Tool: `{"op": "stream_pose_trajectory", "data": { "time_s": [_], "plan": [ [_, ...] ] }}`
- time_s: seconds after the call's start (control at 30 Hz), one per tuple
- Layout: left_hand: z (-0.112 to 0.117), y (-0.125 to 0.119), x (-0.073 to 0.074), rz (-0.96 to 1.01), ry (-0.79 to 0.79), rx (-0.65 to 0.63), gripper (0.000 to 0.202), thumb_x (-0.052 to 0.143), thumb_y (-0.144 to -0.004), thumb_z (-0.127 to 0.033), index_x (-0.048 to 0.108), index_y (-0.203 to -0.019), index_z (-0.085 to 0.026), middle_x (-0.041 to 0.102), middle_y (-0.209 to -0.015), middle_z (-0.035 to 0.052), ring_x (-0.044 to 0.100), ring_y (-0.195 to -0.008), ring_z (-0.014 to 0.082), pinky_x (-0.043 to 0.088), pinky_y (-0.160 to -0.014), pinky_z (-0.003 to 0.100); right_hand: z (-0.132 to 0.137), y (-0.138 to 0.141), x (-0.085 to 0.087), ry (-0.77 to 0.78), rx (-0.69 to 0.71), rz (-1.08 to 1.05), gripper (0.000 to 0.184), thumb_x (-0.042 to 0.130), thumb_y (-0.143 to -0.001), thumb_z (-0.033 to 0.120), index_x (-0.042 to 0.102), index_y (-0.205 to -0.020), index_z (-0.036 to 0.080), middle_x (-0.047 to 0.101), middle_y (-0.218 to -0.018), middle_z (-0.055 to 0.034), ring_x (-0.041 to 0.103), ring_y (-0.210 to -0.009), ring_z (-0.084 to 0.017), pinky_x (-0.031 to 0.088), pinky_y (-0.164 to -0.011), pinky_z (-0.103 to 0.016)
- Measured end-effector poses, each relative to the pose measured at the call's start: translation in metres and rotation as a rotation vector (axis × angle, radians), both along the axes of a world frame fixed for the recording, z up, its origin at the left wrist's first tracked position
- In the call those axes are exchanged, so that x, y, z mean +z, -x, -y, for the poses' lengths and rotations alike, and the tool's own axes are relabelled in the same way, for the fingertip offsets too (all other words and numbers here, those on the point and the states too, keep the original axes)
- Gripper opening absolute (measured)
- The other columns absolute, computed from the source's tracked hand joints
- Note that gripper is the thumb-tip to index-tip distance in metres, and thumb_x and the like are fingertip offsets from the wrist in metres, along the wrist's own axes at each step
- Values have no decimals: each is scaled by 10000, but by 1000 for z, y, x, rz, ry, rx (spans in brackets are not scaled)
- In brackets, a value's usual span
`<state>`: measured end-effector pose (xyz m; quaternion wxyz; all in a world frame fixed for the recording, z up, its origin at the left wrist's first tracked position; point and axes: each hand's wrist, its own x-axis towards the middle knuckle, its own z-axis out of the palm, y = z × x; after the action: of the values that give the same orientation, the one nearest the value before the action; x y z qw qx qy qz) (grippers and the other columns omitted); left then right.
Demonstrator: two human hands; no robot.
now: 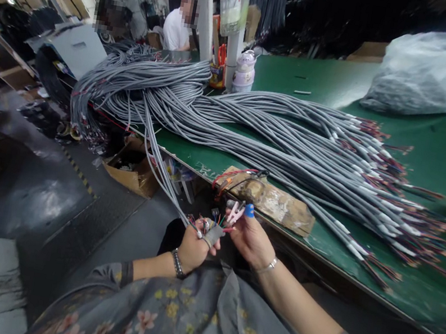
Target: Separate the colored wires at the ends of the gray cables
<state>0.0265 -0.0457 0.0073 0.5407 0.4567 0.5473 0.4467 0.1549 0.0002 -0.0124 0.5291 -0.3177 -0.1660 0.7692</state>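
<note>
Head view: the left hand (192, 248) is closed in a fist around the end of one grey cable (162, 175), low in the frame and in front of the person's lap. The cable's stripped coloured wires (210, 223) fan out of the top of the fist. From the fist the cable's long axis runs up and to the left, rising to join the cable bundle (254, 132) that sprawls across the green table (443, 152).

The right hand (251, 240) sits just beside the left, palm turned inward. Its fingertips, one wearing a blue fingertip cover (249, 210), pinch a small pink piece (236, 212); what that piece is I cannot tell. The wire ends lie between the two hands — just below and left of the pink piece, nearly touching it — so the left hand holds them and the right is the nearer free set of fingertips.

A brown block (272, 201) rests on the table edge just above the hands. A cardboard box (132, 172) stands on the floor to the left, a plastic bag (424, 72) lies far back on the table, and another person (178, 23) sits well apart.
</note>
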Motion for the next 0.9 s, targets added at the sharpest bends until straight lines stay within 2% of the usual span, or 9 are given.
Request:
{"op": "stream_pose_trajectory", "data": {
  "time_s": [0.23, 0.3, 0.43, 0.57, 0.67, 0.77, 0.9],
  "plan": [
    [1, -1, 1, 16, 13, -5, 465, 669, -665, -601, 521, -585, -168, 547, -467, -24, 446, -351, 58, 345, -367, 179, 4, -1, 2, 8, 50, 5, 445, 754, -579, 628, 676, -709, 210, 691, -713, -4, 552, -587, -122, 461, -577, -261],
    [2, 0, 2, 22, 11, -17, 469, 665, -668, -607, 521, -590, -167, 545, -467, -24, 445, -351, 58, 347, -368, 179, 6, -5, 2, -3, 119, 1, 499, 739, -543, 677, 672, -710, 212, 688, -728, -10, 570, -614, -125, 469, -582, -255],
    [5, 3, 4, 8, 31, -36, 483, 669, -659, -613, 499, -572, -170, 542, -463, -21, 449, -356, 61, 354, -373, 181, 12, -20, 2, -33, 358, 91, 559, 707, -548, 714, 674, -739, 189, 668, -713, -33, 587, -629, -128, 465, -579, -249],
    [7, 7, 5, -11, 63, -74, 482, 679, -643, -612, 491, -576, -173, 545, -464, -18, 461, -365, 66, 361, -380, 182, 17, -30, 7, -105, 469, 277, 496, 780, -545, 616, 656, -717, 168, 629, -661, -11, 554, -611, -115, 446, -602, -253],
    [8, 8, 4, -15, 67, -114, 462, 687, -640, -593, 500, -581, -174, 547, -464, -17, 461, -370, 67, 363, -385, 182, 17, -32, 14, -174, 478, 410, 451, 820, -530, 543, 639, -680, 158, 592, -628, 16, 491, -575, -92, 396, -580, -242],
    [7, 8, 5, -17, 70, -155, 441, 700, -642, -565, 510, -573, -174, 547, -458, -13, 467, -378, 72, 368, -389, 183, 17, -30, 20, -217, 446, 517, 437, 817, -529, 532, 621, -636, 156, 552, -580, 35, 443, -553, -87, 365, -570, -246],
    [4, 8, 5, -5, 122, -261, 414, 727, -631, -521, 520, -556, -170, 557, -452, -10, 484, -386, 78, 391, -408, 189, 21, -24, 22, -275, 396, 579, 412, 792, -561, 529, 611, -631, 165, 583, -604, 21, 479, -579, -108, 397, -614, -267]
  ]
}}
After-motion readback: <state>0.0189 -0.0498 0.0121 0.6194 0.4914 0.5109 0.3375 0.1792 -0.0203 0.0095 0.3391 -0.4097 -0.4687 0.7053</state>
